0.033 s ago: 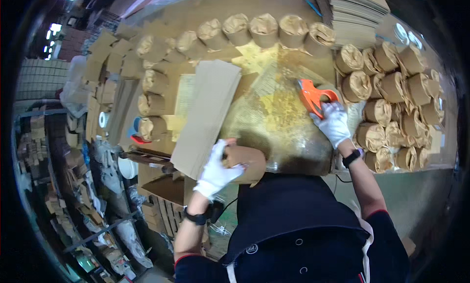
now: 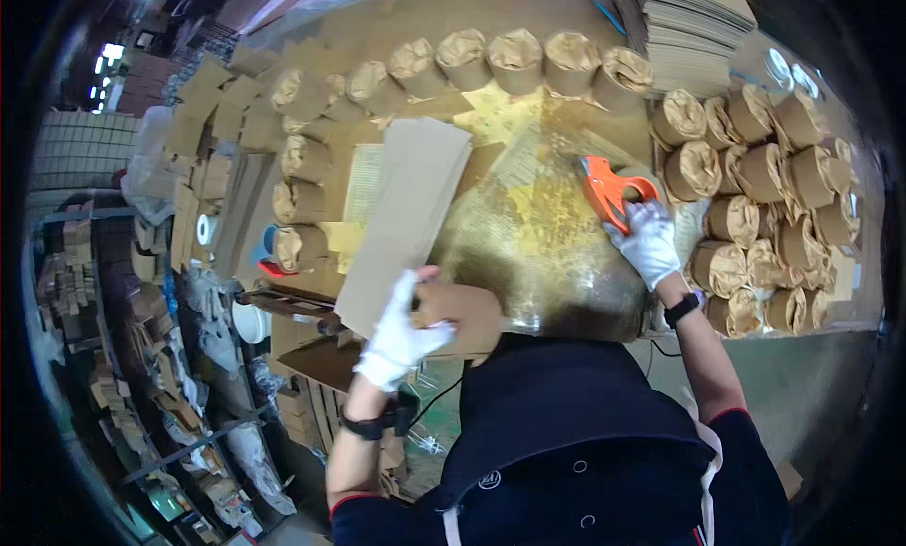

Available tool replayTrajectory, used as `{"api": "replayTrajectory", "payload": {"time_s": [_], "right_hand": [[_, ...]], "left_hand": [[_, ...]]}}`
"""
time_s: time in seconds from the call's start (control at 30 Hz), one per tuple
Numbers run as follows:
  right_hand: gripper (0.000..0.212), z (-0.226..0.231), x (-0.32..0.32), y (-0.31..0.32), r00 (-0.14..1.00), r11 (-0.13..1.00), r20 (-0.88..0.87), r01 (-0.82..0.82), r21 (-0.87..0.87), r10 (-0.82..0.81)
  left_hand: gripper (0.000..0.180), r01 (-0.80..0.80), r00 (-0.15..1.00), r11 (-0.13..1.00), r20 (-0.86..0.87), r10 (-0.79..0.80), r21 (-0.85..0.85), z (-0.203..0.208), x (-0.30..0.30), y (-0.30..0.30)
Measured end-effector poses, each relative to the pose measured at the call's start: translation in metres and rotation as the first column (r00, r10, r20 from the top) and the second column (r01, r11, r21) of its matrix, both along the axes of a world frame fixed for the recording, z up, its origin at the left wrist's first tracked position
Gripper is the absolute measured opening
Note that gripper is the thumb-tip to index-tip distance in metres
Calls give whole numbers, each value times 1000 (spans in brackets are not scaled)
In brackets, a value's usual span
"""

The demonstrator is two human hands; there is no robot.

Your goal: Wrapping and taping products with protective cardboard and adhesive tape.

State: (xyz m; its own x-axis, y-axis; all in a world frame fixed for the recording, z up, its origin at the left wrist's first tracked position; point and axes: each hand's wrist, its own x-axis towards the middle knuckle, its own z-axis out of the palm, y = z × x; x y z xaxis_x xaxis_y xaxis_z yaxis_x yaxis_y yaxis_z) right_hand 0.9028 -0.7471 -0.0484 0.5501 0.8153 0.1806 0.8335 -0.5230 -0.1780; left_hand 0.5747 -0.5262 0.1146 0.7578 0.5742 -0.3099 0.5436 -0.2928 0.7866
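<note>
My left hand (image 2: 396,336), in a white glove, grips a brown cardboard cylinder (image 2: 472,318) at the table's near edge. Its fingers wrap round the cylinder's left end, close to a stack of long flat cardboard strips (image 2: 406,206). Farther right, my gloved right hand (image 2: 649,241) closes on the handle of an orange tape dispenser (image 2: 604,185), which rests on the worn tabletop (image 2: 538,225). Part of the dispenser's handle and its roll is hidden behind the fingers.
Several paper-topped cardboard cylinders (image 2: 516,65) line the far and left table edges. More stacked cylinders (image 2: 694,170) crowd the right side. Flat cardboard sheets (image 2: 698,36) are piled at the far right. A red and blue tape dispenser (image 2: 274,263) stands at the left edge.
My left hand has shifted slightly left and nearer to me with the cardboard cylinder. My right hand stays on the tape dispenser; the whole scene sits slightly farther right in view.
</note>
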Motion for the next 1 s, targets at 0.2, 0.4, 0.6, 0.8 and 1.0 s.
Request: {"api": "replayTrajectory", "payload": {"time_s": [0.2, 0.4, 0.6, 0.8, 1.0], "right_hand": [[45, -5, -6, 8, 998, 1000, 62, 21, 20, -22], [44, -3, -1, 7, 989, 998, 145, 3, 63, -12], [44, -1, -3, 11, 996, 999, 82, -28, 36, 25], [48, -5, -7, 9, 998, 999, 54, 30, 29, -31], [49, -12, -5, 6, 999, 999, -6, 45, 18, -45]], "left_hand": [[73, -293, 948, 956, 117, 295, -34, 109, -16, 128], [73, -337, 933, 939, 112, 342, -61, 94, 83, 261], [98, -31, 892, 694, -293, 344, 720, -15, 149, 378], [92, 9, 903, 593, -261, 340, 805, -54, 119, 372], [51, 154, 774, 891, -613, 159, 426, 3, -10, 255]]}}
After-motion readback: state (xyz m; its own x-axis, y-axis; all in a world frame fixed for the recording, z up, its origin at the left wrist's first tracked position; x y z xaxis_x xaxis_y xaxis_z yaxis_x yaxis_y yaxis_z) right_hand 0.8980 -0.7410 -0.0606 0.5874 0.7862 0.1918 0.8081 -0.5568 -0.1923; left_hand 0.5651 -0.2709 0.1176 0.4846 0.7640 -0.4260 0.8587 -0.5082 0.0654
